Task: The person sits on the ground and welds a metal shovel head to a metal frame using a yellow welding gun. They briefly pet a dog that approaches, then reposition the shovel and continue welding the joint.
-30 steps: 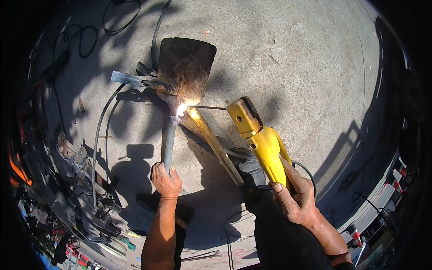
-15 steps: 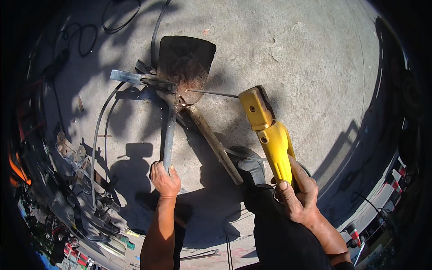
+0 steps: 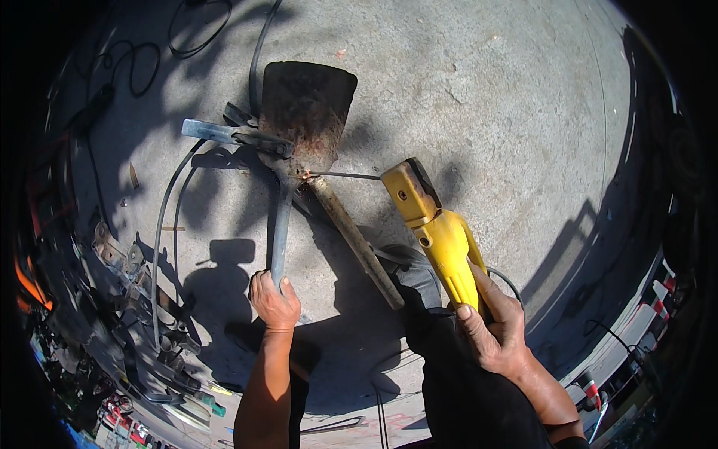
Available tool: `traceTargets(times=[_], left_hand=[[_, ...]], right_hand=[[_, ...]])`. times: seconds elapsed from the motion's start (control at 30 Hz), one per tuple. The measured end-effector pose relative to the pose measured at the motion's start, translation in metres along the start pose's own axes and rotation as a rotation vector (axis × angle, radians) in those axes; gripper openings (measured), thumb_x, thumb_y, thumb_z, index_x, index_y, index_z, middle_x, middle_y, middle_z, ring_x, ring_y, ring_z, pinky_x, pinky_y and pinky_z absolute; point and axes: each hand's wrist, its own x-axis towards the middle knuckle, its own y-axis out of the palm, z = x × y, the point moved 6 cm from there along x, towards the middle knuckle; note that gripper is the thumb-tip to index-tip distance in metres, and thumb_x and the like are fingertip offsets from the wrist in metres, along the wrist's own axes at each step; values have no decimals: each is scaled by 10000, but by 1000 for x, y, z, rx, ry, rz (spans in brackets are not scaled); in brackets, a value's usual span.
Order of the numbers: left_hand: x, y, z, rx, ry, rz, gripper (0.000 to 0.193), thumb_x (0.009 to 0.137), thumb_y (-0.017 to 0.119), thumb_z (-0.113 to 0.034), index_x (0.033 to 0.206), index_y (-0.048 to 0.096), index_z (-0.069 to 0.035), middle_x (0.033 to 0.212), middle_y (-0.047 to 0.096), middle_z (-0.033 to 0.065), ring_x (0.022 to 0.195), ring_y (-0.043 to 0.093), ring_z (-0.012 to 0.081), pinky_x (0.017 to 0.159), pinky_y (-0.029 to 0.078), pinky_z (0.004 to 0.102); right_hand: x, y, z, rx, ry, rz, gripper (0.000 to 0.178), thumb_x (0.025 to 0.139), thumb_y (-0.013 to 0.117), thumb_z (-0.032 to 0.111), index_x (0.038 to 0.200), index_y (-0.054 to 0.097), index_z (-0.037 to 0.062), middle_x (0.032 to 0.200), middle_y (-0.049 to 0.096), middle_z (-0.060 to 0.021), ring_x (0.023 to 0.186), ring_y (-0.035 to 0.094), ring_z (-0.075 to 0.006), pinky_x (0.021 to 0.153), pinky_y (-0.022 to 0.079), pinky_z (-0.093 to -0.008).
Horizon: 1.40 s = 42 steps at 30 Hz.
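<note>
Sunlit concrete [image 3: 538, 127] spreads wide to the right of the dark, rust-mottled, round-cornered blade [image 3: 307, 101]. The left hand [image 3: 275, 301] curls its fingers round the grey pipe [image 3: 281, 232] below; the right hand's [image 3: 502, 329] close around the yellow electrode holder [image 3: 449, 251] (thin rod [image 3: 348, 176] pointing bladeward).

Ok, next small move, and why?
Probably ease the rod onto the base of the blade with the right-hand grip: the rod's tip sits by a small orange glow, no bright arc shows, and the left-hand grip holds the grey pipe.
</note>
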Motion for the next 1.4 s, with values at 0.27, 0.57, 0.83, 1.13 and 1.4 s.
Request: traceTargets(times=[0.27,0.57,0.83,1.13,1.4], left_hand=[[-1,1,1,9,1,2,374,994,532,-321,1022,556,52,968,573,258,958,572,463,844,462,537],[0,0,0,3,12,-2,373,1002,524,-325,1007,550,46,945,563,250,931,571,458,825,461,535],[2,-1,-2,-9,18,-1,365,1006,520,-327,990,540,38,925,552,243,906,565,451,793,455,534],[0,1,2,-4,13,1,364,997,529,-324,997,543,40,926,551,247,906,564,456,802,454,537],[1,-1,-1,-7,18,-20,368,997,531,-330,997,554,38,948,567,244,926,571,453,802,458,534]], right_hand=[[0,2,-1,7,18,28,548,993,691,155,1449,503,-84,958,719,-168,771,674,-168,727,512,-287],[2,3,0,-2,7,30,548,998,686,159,1452,498,-85,971,723,-171,791,683,-168,734,516,-284],[2,3,1,-11,-2,40,554,1001,683,162,1457,491,-86,975,723,-174,808,688,-172,748,521,-289],[-2,-2,-2,27,-54,-44,565,1004,669,152,1455,470,-124,927,726,-162,748,676,-144,719,515,-269],[-4,-3,-2,64,-47,-73,572,1005,673,160,1460,469,-120,883,713,-143,723,669,-152,702,508,-268]])
